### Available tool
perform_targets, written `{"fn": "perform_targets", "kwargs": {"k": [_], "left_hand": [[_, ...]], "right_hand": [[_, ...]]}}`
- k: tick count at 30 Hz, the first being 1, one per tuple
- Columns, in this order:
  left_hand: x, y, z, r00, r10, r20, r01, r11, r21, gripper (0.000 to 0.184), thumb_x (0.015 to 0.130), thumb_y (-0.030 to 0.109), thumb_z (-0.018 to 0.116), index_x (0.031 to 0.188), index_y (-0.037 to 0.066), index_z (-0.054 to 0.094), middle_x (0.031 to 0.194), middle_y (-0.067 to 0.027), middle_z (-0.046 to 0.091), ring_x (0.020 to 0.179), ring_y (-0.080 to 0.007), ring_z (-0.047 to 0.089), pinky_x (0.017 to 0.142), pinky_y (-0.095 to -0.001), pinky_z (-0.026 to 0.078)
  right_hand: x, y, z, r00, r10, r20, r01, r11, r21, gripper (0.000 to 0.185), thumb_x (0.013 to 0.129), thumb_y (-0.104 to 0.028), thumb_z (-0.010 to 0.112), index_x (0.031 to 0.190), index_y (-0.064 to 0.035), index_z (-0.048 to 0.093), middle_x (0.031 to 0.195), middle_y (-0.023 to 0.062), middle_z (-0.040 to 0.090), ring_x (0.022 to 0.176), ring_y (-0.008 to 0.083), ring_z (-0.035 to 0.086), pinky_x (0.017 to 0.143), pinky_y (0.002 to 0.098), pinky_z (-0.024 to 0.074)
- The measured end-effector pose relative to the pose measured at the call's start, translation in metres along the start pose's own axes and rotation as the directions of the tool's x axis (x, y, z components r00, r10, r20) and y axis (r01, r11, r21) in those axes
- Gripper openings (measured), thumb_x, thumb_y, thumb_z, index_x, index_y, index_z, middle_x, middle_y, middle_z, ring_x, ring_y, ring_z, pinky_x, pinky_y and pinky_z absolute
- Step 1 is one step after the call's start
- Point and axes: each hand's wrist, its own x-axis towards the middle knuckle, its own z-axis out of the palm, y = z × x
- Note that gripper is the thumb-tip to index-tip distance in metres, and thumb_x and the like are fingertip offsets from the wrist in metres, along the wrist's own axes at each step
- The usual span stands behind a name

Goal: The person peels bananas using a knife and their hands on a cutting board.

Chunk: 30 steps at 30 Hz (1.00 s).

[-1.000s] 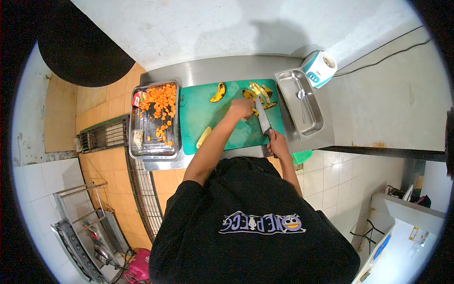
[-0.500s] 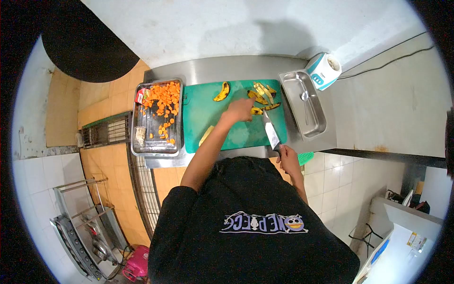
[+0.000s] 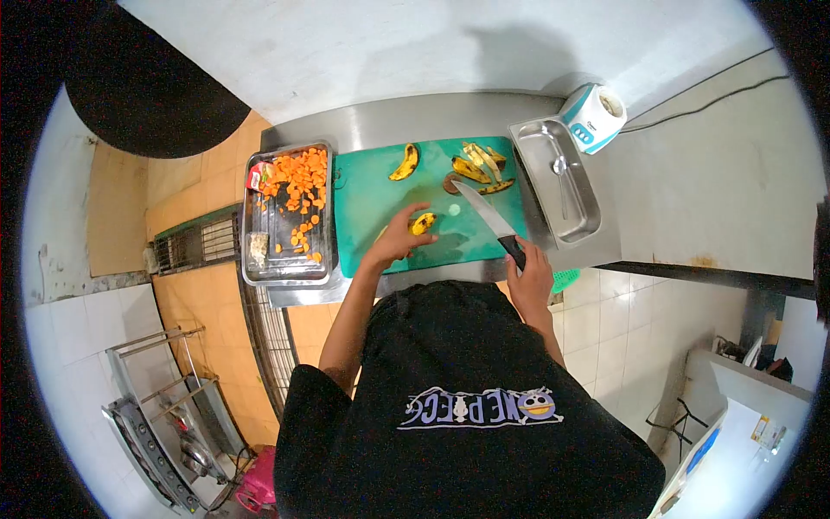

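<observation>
Apparently you're between knife strokes: right hand (image 3: 530, 275) clamped on the knife (image 3: 494, 216), left (image 3: 396, 241) curved around banana (image 3: 422, 225) near six o'clock on the board (image 3: 367, 190), grip unclear. Any next move calls for fingers clear of the blade.

Whitish wall (image 3: 363, 52), orange-tiled floor (image 3: 207, 329) and, opposite, pale floor tiles (image 3: 601, 324) beneath shadows.

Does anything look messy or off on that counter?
Slightly: peels are strewn at the right end of the board, and the banana near its far edge has dark patches, perhaps ripeness. The carrots lie inside the tray, unspilled.
</observation>
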Motion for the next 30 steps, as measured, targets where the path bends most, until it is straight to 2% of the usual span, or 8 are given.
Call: {"fn": "perform_targets", "kwargs": {"k": [1,4,8,10,15,20,24,30], "left_hand": [[0.002,-0.008,0.001,0.997,0.077,-0.025,-0.079,0.992,-0.100,0.076,0.077,0.020,0.084,0.143,0.013,0.046,0.096,-0.0058,0.059,0.067,-0.0118,0.051,0.053,-0.0267,0.044],[0.006,-0.018,0.004,0.989,0.139,-0.046,-0.146,0.972,-0.184,0.067,0.082,0.021,0.081,0.140,0.013,0.049,0.089,-0.0013,0.055,0.067,-0.0107,0.051,0.051,-0.0261,0.041],[-0.006,-0.003,0.005,1.000,-0.005,-0.024,-0.006,0.900,-0.435,0.058,0.087,0.024,0.075,0.138,0.016,0.050,0.089,0.0005,0.052,0.072,-0.0097,0.051,0.055,-0.0248,0.041],[-0.011,0.004,0.002,1.000,-0.001,0.014,0.010,0.754,-0.656,0.051,0.091,0.028,0.067,0.138,0.016,0.049,0.096,0.0008,0.053,0.079,-0.0113,0.052,0.061,-0.0263,0.044],[-0.014,0.007,-0.002,0.990,0.125,0.066,-0.011,0.535,-0.845,0.048,0.094,0.029,0.057,0.138,0.016,0.047,0.105,-0.0004,0.054,0.083,-0.0138,0.053,0.065,-0.0305,0.047],[-0.019,0.025,-0.001,0.982,0.166,-0.093,-0.144,0.328,-0.934,0.042,0.097,0.027,0.055,0.137,0.015,0.049,0.102,-0.0017,0.057,0.081,-0.0139,0.054,0.065,-0.0269,0.046],[-0.020,0.034,-0.009,0.980,0.163,-0.116,-0.144,0.173,-0.974,0.034,0.100,0.034,0.054,0.128,0.015,0.054,0.097,-0.0018,0.059,0.075,-0.0134,0.054,0.062,-0.0256,0.047],[-0.033,0.065,-0.001,0.964,0.167,-0.207,-0.197,-0.072,-0.978,0.030,0.099,0.041,0.053,0.118,0.018,0.054,0.093,-0.0003,0.056,0.070,-0.0120,0.051,0.054,-0.0235,0.042]], "right_hand": [[0.001,0.000,0.001,1.000,-0.005,0.014,0.005,1.000,-0.007,0.038,0.093,-0.024,0.063,0.128,-0.0089,0.059,0.109,0.0186,0.063,0.101,0.0393,0.060,0.087,0.0496,0.0470],[0.006,-0.001,0.004,0.999,-0.020,0.040,0.020,1.000,0.008,0.039,0.092,-0.024,0.064,0.128,-0.0093,0.058,0.111,0.0188,0.063,0.102,0.0383,0.060,0.089,0.0487,0.0470],[0.015,-0.020,0.005,0.993,0.025,0.115,-0.051,0.972,0.229,0.040,0.093,-0.024,0.064,0.130,-0.0104,0.058,0.116,0.0199,0.064,0.108,0.0371,0.062,0.093,0.0467,0.0477],[0.020,-0.030,0.007,0.984,0.040,0.172,-0.092,0.946,0.311,0.040,0.094,-0.025,0.063,0.131,-0.0100,0.057,0.117,0.0208,0.065,0.109,0.0368,0.063,0.093,0.0459,0.0481],[0.039,-0.057,0.004,0.933,0.029,0.359,-0.209,0.855,0.474,0.041,0.099,-0.029,0.058,0.133,-0.0082,0.058,0.119,0.0220,0.066,0.106,0.0370,0.065,0.092,0.0433,0.0497],[0.050,-0.079,0.002,0.937,-0.223,0.269,0.025,0.811,0.585,0.039,0.101,-0.033,0.056,0.132,-0.0089,0.062,0.115,0.0189,0.069,0.107,0.0358,0.067,0.093,0.0398,0.0500],[0.053,-0.099,-0.012,0.874,-0.249,0.418,-0.056,0.802,0.594,0.038,0.100,-0.032,0.058,0.129,-0.0081,0.064,0.115,0.0184,0.070,0.106,0.0343,0.067,0.093,0.0397,0.0504],[0.053,-0.127,-0.022,0.815,-0.521,0.253,0.240,0.702,0.671,0.039,0.091,-0.028,0.070,0.123,-0.0060,0.067,0.115,0.0173,0.070,0.103,0.0342,0.067,0.091,0.0406,0.0518]]}}
